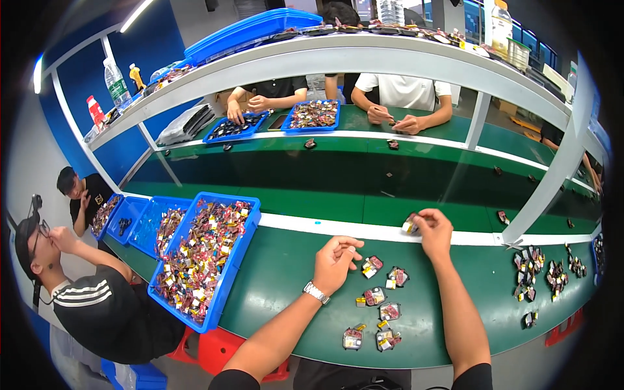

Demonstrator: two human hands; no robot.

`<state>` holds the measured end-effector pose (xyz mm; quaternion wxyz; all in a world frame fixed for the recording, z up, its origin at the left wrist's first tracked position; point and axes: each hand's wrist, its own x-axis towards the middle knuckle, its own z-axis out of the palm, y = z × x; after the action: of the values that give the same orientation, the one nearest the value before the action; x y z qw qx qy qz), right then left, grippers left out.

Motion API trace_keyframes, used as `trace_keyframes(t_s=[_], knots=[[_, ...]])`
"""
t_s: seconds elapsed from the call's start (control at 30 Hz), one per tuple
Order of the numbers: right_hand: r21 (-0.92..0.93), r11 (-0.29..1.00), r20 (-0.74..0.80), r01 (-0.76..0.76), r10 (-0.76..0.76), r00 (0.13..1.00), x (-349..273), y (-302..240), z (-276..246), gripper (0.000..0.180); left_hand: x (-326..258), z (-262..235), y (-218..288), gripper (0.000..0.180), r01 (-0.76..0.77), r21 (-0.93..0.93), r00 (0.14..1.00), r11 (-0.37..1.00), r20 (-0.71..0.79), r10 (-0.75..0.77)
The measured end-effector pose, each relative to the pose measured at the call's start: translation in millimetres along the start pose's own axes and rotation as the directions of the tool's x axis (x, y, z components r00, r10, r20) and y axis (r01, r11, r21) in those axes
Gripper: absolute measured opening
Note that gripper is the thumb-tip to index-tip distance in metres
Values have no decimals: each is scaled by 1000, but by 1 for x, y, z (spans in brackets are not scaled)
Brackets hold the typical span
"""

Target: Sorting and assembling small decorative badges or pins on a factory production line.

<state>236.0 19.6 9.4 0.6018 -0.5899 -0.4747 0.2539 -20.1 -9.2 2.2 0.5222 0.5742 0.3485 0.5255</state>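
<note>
My right hand [434, 233] pinches a small electronic module [410, 225], dark with a pale part, above the white strip along the table's edge. My left hand [335, 262], with a metal watch on its wrist, hovers over the green tabletop. Its fingers are loosely curled and apart, and nothing shows in them. Just right of it lies a module with a red board [372, 266]. Several similar modules [375, 297], in dark frames with red boards and white or yellow parts, lie between my forearms.
A blue tray [252, 227] heaped with small electronic parts stands left of my left arm. More modules [530, 266] lie in clusters at the right. Beyond the white strip runs a green belt [338, 175]. A shelf [364, 55] crosses overhead. Co-workers sit opposite and at the left.
</note>
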Motion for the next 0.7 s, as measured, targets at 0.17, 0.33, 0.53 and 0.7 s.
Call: trace_keyframes(t_s=[0.17,0.33,0.53,0.7], knots=[[-288,957,-150,-35,-9,989,35,25,-1,15,1,-4,-7,10,72,69,997,995,-36,-70],[-468,858,-165,213,-322,932,32,33,6,27,4,-10,-9,12,71,108,997,992,-50,-66],[-345,906,84,244,-229,970,-32,4,2,25,8,-7,-8,11,69,150,998,986,-7,-69],[-381,846,392,373,-217,894,-97,-38,5,31,-1,-12,-8,22,-41,371,999,928,40,29]])
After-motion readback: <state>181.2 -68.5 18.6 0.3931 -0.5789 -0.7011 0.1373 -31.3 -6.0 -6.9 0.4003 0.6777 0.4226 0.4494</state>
